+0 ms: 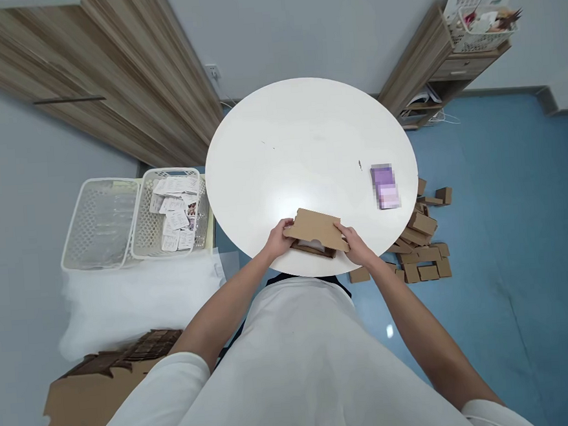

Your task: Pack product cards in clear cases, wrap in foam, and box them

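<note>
A small brown cardboard box [317,227] lies at the near edge of the round white table [303,140], its lid flap partly raised. Through the gap below the flap, something whitish shows inside, too small to make out. At the box's left end, my left hand [280,238] has its fingers closed on the cardboard. My right hand [355,244] grips the right end of the flap, thumb and fingers on its edge. Farther right on the table lies a purple and pink item [384,186], blurred in the picture.
Left of the table stand a white basket of printed cards [174,211] and a basket of clear plastic pieces [104,222]. White sheeting [144,297] and flat cardboard [93,405] lie nearer. Several closed boxes [419,229] are piled on the floor at right. A wooden cabinet [147,67] stands behind.
</note>
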`<move>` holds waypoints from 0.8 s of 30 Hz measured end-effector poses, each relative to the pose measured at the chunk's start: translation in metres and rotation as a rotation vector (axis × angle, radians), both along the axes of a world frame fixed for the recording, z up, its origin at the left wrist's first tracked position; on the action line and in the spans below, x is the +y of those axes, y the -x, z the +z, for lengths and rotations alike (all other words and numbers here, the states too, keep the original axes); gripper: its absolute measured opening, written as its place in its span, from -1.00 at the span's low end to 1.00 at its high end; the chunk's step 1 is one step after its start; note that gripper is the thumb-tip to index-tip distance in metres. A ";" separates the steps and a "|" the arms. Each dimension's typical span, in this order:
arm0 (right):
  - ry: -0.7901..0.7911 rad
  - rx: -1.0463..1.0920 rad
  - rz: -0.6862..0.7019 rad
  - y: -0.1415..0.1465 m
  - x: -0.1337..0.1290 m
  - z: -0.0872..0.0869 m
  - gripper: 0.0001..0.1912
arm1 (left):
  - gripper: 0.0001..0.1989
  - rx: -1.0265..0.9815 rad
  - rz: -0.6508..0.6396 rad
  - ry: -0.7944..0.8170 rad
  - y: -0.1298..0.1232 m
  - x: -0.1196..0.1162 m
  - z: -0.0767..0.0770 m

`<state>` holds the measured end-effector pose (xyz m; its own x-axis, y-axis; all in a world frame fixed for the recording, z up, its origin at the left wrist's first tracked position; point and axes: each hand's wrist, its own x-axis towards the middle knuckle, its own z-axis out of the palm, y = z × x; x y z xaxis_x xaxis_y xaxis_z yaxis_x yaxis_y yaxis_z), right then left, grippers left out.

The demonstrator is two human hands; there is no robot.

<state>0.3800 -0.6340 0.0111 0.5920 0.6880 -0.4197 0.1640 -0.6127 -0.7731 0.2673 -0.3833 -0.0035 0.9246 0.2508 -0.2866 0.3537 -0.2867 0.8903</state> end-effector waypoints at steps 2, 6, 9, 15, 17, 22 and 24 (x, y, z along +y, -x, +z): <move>-0.011 0.014 0.002 0.002 -0.002 0.000 -0.20 | -0.45 0.015 -0.043 0.141 0.000 0.008 0.000; -0.059 0.038 0.053 0.005 -0.006 -0.003 -0.12 | -0.15 0.052 -0.189 0.257 0.002 0.024 0.010; -0.030 0.019 0.093 0.009 -0.008 -0.004 -0.02 | -0.02 0.011 -0.372 0.192 0.004 0.026 0.020; 0.018 -0.044 0.129 0.022 -0.004 -0.001 0.17 | 0.03 -0.094 -0.444 -0.156 0.007 0.008 0.013; 0.002 -0.068 0.091 0.028 -0.001 -0.003 0.14 | -0.07 -0.100 -0.406 -0.215 0.009 0.002 0.008; -0.074 -0.036 -0.010 0.028 0.000 0.003 -0.04 | -0.18 -0.136 -0.320 -0.233 0.012 -0.002 0.012; -0.065 0.010 -0.029 0.020 -0.001 0.011 -0.10 | -0.20 -0.103 -0.294 -0.199 0.009 0.001 0.021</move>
<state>0.3605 -0.6349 0.0222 0.6081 0.6967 -0.3805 0.1387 -0.5652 -0.8132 0.2579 -0.3827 0.0175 0.9869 0.0115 -0.1609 0.1421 -0.5340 0.8334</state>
